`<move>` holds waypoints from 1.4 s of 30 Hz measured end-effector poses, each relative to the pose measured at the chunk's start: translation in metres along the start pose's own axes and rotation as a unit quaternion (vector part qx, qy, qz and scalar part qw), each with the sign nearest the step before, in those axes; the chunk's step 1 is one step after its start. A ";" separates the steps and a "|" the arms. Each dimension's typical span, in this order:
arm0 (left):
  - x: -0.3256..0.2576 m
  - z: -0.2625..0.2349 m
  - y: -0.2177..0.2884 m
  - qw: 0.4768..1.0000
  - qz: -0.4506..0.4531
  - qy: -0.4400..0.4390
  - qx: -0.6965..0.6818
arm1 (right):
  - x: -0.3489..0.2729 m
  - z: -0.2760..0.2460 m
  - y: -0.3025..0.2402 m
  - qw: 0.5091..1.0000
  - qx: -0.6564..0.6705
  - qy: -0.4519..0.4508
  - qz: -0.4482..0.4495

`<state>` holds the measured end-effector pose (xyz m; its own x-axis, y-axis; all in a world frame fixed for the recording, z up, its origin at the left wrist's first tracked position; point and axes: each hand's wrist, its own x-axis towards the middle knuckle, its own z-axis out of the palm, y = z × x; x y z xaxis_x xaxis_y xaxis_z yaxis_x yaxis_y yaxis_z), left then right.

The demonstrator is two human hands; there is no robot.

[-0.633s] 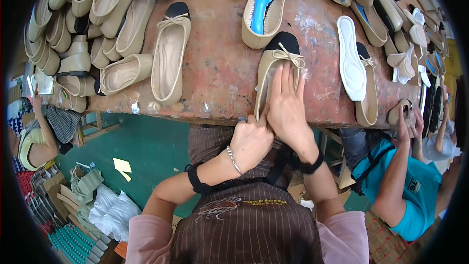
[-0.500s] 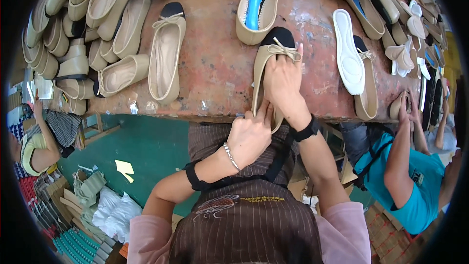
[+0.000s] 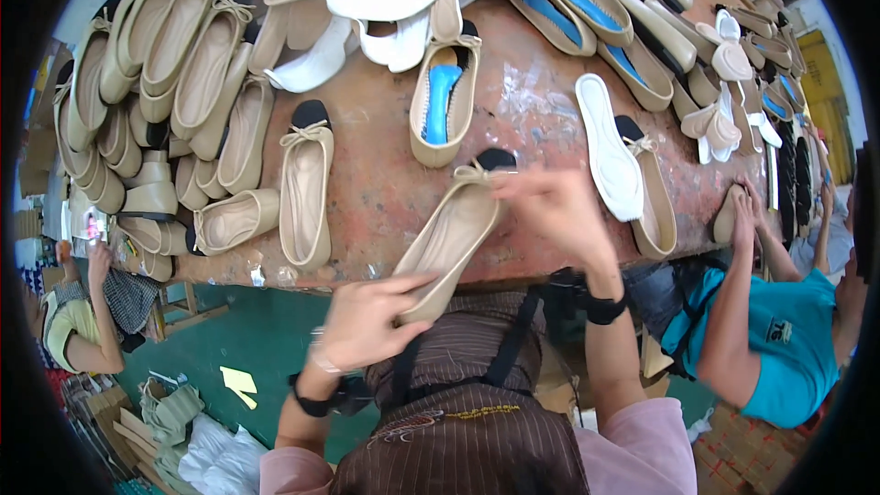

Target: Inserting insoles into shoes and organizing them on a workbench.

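Note:
A beige ballet flat with a black toe and small bow lies tilted between my hands at the table's front edge. Its beige insole is visible inside. My left hand is closed around the heel, fingers over the inner edge and thumb along the outside. At the toe end, the slightly blurred fingers of my right hand pinch the rim beside the bow. Farther back stands an unlined flat with a blue strip inside. A white padded insole rests against another beige flat to the right.
A finished-looking flat stands left of my hands, beside a heap of beige flats. Loose white and beige insoles pile up at the back. More shoes line the right side, where a person in a teal shirt works.
My right hand has come out of the shoe to the rim by the bow. The shoe has turned, its heel now toward the left, and my left hand has taken the heel.

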<state>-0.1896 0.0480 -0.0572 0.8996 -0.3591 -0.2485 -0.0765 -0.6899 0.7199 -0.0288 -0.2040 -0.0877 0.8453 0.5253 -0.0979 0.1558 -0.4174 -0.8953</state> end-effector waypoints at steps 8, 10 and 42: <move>-0.048 -0.078 -0.008 0.930 -0.122 0.313 0.152 | 0.017 -0.058 0.095 0.727 -0.591 0.328 0.119; -0.035 -0.068 -0.030 0.903 -0.181 0.348 0.176 | 0.016 -0.063 0.092 0.767 -0.538 0.336 0.097; 0.064 -0.010 0.017 0.921 0.005 0.358 0.151 | -0.048 -0.018 0.018 0.833 0.469 0.281 0.084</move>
<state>-0.1292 0.0201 -0.0542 0.9428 0.0654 0.3267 -0.1055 -0.8715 0.4790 -0.0569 -0.2501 -0.0912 0.9615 -0.0214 -0.2739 -0.2351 0.4515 -0.8607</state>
